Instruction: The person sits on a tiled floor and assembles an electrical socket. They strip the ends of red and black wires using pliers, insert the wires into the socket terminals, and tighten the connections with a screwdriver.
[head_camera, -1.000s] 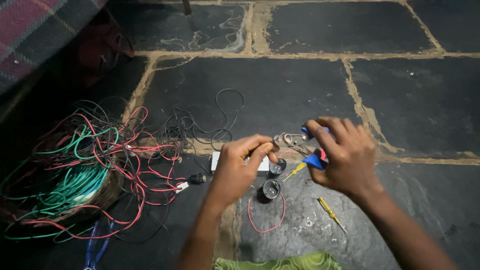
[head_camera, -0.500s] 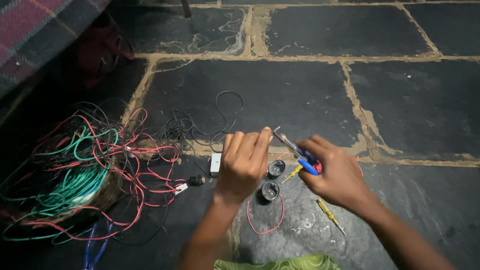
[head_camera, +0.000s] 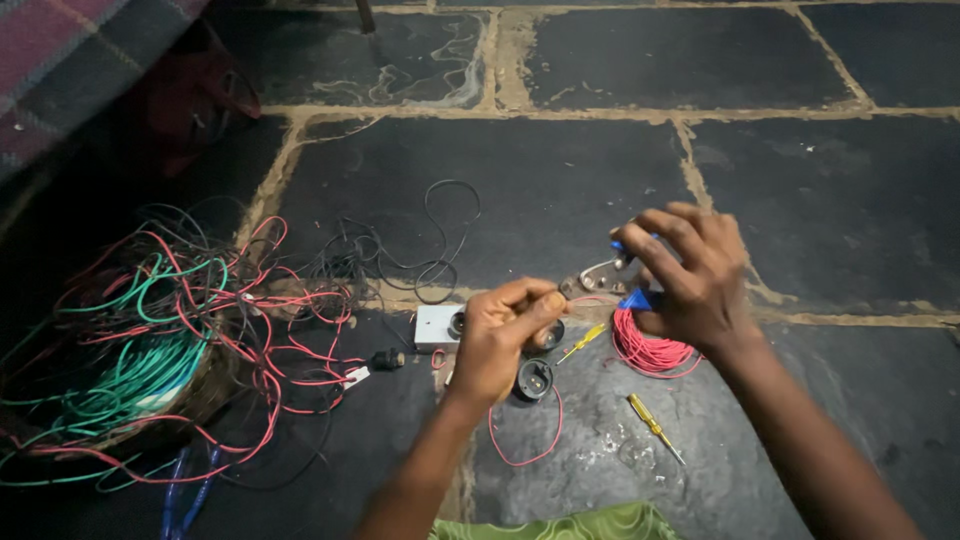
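Observation:
My left hand (head_camera: 502, 338) is closed in a fist over small parts on the stone floor, pinching something small I cannot make out. Under it lie a white switch box (head_camera: 437, 326) and a round black holder (head_camera: 533, 379). My right hand (head_camera: 688, 275) grips blue-handled pliers (head_camera: 617, 272), whose metal jaws point left toward my left hand. A coil of red wire (head_camera: 648, 350) lies just below my right hand. A loose red wire (head_camera: 527, 447) curls on the floor near my left wrist.
A big tangle of red, green and black wires (head_camera: 150, 340) fills the left floor. Thin black wire loops (head_camera: 430, 250) lie behind the box. Two yellow screwdrivers (head_camera: 655, 426) (head_camera: 580, 342) rest on the slabs. Checked cloth (head_camera: 70, 60) hangs at the top left.
My right hand has lifted and shifted right with the pliers, uncovering the red wire coil. My left hand dropped lower and curled into a fist over the small parts.

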